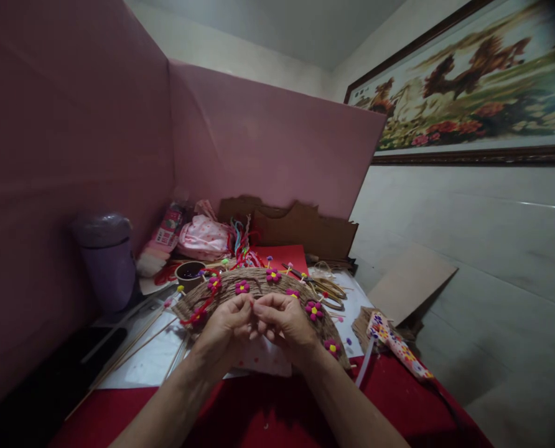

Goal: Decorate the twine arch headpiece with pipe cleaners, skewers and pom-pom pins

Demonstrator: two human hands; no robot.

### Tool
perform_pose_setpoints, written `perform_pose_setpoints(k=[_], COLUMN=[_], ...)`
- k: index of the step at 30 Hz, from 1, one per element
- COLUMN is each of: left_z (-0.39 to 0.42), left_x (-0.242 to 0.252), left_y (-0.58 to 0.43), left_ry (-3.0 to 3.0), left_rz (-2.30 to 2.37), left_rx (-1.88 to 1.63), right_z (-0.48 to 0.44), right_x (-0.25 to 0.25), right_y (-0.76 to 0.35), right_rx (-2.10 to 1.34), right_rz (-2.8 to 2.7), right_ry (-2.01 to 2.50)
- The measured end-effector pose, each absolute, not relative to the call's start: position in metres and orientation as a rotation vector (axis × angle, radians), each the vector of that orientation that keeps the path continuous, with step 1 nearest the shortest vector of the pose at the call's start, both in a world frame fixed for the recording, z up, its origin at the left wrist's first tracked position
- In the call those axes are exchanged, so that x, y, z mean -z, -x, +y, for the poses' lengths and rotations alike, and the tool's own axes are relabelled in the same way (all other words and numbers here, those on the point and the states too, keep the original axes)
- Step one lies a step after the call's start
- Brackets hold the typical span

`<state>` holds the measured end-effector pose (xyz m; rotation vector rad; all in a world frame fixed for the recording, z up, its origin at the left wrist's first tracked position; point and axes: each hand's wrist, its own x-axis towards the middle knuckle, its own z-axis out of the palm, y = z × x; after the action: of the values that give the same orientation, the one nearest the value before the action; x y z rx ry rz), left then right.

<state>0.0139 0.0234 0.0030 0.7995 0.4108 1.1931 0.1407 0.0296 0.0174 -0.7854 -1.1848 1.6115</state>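
Note:
My left hand [233, 320] and my right hand [284, 317] meet in front of me, fingertips pinched together. What they hold between them is too small to make out; a hint of red shows at the fingertips. Right behind them lies a brown, ridged, arch-shaped piece [257, 275]. Magenta flowers [242, 287] with yellow centres are spread over it, and small coloured balls on short sticks stand out along its edge. A red fuzzy strand [206, 305] lies across its left side. Below my hands, a pale cloth or sheet with red dots [272, 361] is partly hidden.
Scissors [331, 291] lie right of the arch. A glue gun with a flowered cover [394, 342] rests farther right. A dark-filled cup [190, 272], thin sticks [142, 339] and a purple bin [109, 267] are left. Behind stand red paper [284, 255], cut cardboard [300, 227] and pink panels [268, 143].

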Motion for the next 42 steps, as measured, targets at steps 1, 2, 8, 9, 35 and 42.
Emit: perform_pose_setpoints(k=[1,2,8,9,35,42], left_z=[0.0239,0.0245,0.0253,0.0248,0.0211,0.0207], left_x=[-0.0024,-0.0018,-0.0006,-0.0010,-0.0055,-0.0028], left_y=[-0.0143,-0.0145,-0.0156,-0.0159,-0.0189,-0.0210], left_ry=[-0.795,-0.796,-0.822,-0.828,-0.874,-0.827], left_rz=[0.407,0.403,0.375,0.379,0.467,0.402], left_rx=[-1.189,-1.186,-1.192,-1.186,-1.233,-1.218], right_z=[0.0297,0.0298,0.0311,0.0311,0.0310,0.0315], right_x=[-0.0170,-0.0166,-0.0143,-0.0143,-0.0139,-0.0138], right_y=[-0.1406,-0.1405,-0.1401,-0.1401,-0.1405,-0.1446], right_rx=[-1.610,-1.609,-1.579,-1.571,-1.561,-1.586], right_rz=[-1.188,-1.190,-1.206,-1.214,-1.231,-1.256], right_ry=[0.785,0.782,0.777,0.782,0.733,0.694])
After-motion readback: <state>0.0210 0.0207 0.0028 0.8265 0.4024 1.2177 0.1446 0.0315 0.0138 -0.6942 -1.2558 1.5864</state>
